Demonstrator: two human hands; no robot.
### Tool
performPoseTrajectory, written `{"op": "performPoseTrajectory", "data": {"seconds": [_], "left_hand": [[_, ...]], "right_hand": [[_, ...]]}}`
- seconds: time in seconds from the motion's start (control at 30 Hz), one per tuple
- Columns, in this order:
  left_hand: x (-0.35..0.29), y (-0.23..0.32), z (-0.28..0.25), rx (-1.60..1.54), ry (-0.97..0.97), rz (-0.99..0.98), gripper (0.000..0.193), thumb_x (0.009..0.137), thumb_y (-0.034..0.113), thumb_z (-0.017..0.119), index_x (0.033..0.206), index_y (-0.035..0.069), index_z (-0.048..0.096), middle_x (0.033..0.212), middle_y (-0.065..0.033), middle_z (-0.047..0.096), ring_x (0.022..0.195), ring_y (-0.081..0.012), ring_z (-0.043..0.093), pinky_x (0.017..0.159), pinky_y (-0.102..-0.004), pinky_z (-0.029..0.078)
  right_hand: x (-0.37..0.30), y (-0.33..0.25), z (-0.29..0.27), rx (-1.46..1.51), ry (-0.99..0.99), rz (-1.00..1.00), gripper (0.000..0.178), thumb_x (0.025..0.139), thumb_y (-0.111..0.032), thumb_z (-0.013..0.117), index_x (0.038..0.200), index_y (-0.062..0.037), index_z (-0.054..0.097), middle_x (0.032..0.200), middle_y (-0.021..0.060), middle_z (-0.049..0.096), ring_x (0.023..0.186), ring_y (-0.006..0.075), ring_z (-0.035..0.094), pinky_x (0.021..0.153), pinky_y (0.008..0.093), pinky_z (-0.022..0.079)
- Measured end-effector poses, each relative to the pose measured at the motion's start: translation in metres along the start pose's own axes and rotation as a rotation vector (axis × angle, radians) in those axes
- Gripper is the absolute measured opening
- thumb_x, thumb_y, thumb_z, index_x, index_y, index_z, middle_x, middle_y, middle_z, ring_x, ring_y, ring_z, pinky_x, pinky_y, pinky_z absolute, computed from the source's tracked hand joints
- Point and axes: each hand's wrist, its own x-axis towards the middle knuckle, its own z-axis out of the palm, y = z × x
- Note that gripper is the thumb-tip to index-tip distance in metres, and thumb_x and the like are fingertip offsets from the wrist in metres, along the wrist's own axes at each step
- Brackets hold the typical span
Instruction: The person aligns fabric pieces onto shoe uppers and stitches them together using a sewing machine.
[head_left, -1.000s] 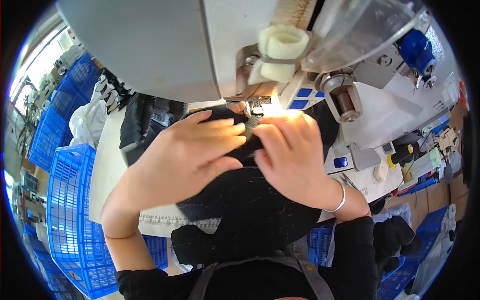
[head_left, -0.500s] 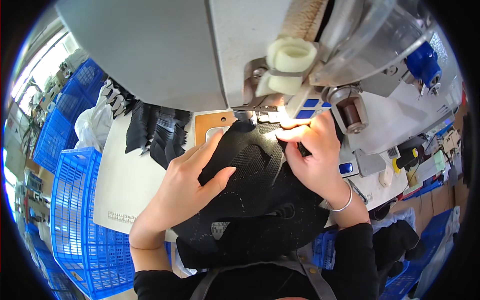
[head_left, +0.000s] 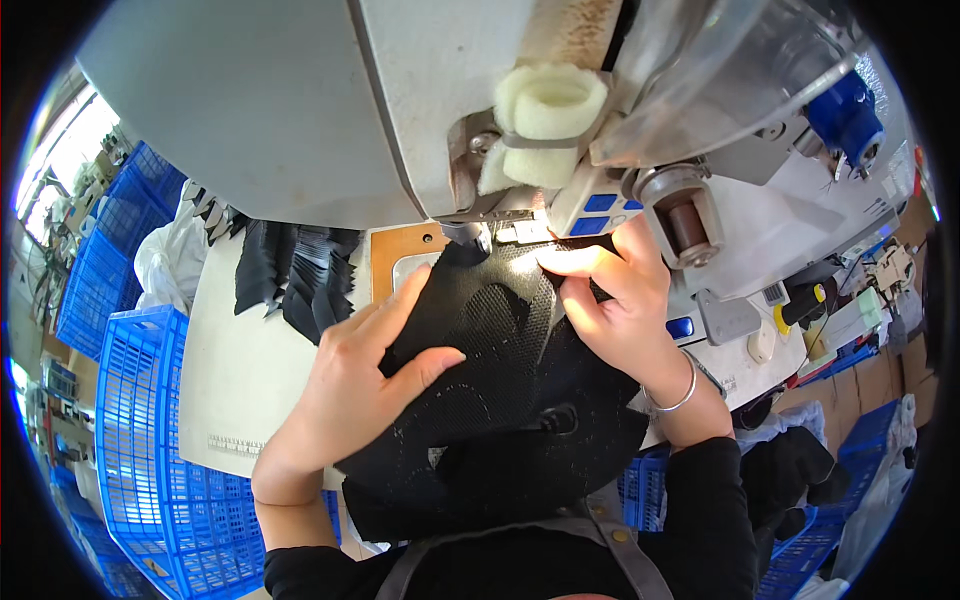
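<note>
**Work Position: Manual Contact and Layout**

The left hand [head_left: 350,385] was spread, its thumb held well apart from the forefinger, over the left edge of a broad, flat black fabric piece with a mesh panel [head_left: 495,305]. The right hand [head_left: 630,310] extended its forefinger onto the upper right of the piece; its thumb pointed inward just below. Whether these two digits pinched the material could not be told.

The black piece lay across the front of a white worktable [head_left: 235,370], its upper end at the brightly lit metal parts [head_left: 483,238] beneath a large grey-and-white sewing machine head [head_left: 250,120]. Its lower end reached toward the person's body. A silver-coloured bangle [head_left: 681,392] encircled the right wrist.

Left of the lit area, a tan rectangular plate [head_left: 390,255] was set at the table surface, with layered black strips [head_left: 300,280] beside it. A cream foam roll [head_left: 548,120] was fixed to the machine front, adjacent to a white control panel with blue keys [head_left: 597,205]. A brown thread spool [head_left: 687,225] sat to the right. A blue plastic lattice crate [head_left: 140,420] stood left of the table, near a white plastic bag [head_left: 165,262].
</note>
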Motion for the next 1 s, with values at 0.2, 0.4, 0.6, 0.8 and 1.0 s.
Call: {"op": "performPoseTrajectory", "data": {"seconds": [0.2,0.4,0.6,0.8,1.0], "left_hand": [[0.008,-0.006,-0.018,0.165,0.056,0.072,0.056,0.073,0.024,0.079,0.122,0.001,0.061,0.095,-0.0128,0.063,0.087,-0.0296,0.059,0.081,-0.0364,0.047],[0.019,0.013,-0.011,0.290,0.076,0.490,0.049,0.079,0.034,0.071,0.112,-0.002,0.063,0.108,-0.0123,0.061,0.100,-0.0294,0.058,0.094,-0.0462,0.042],[0.019,0.016,0.026,0.519,0.117,0.381,0.053,0.075,0.031,0.072,0.114,-0.003,0.060,0.114,-0.0125,0.058,0.112,-0.0299,0.055,0.107,-0.0555,0.032],[0.020,0.007,0.020,0.485,0.080,0.351,0.045,0.073,0.009,0.070,0.116,0.002,0.061,0.123,-0.0120,0.058,0.121,-0.0312,0.053,0.110,-0.0579,0.025],[0.023,0.001,0.016,0.480,0.113,0.407,0.039,0.073,0.006,0.068,0.112,0.005,0.066,0.120,-0.0091,0.063,0.118,-0.0276,0.056,0.110,-0.0567,0.025]], "right_hand": [[0.000,-0.003,0.002,-0.109,0.011,-0.092,0.044,0.056,0.007,0.066,0.096,-0.0120,0.066,0.102,0.0104,0.060,0.095,0.0328,0.057,0.077,0.0415,0.044],[0.000,-0.010,0.007,-0.164,0.015,-0.085,0.043,0.055,0.008,0.065,0.094,-0.0092,0.067,0.102,0.0089,0.061,0.094,0.0319,0.057,0.078,0.0413,0.044],[0.000,-0.013,0.011,-0.307,0.055,-0.243,0.033,0.058,-0.002,0.067,0.091,-0.0048,0.066,0.091,0.0049,0.062,0.083,0.0250,0.058,0.076,0.0401,0.044],[-0.002,-0.023,0.015,-0.427,0.026,-0.356,0.023,0.065,-0.005,0.066,0.087,-0.0005,0.066,0.089,0.0069,0.063,0.080,0.0218,0.063,0.076,0.0343,0.049],[0.002,-0.037,0.015,-0.415,-0.022,-0.400,0.017,0.070,-0.003,0.070,0.086,0.0045,0.067,0.087,0.0100,0.063,0.080,0.0236,0.066,0.067,0.0316,0.050]]}}
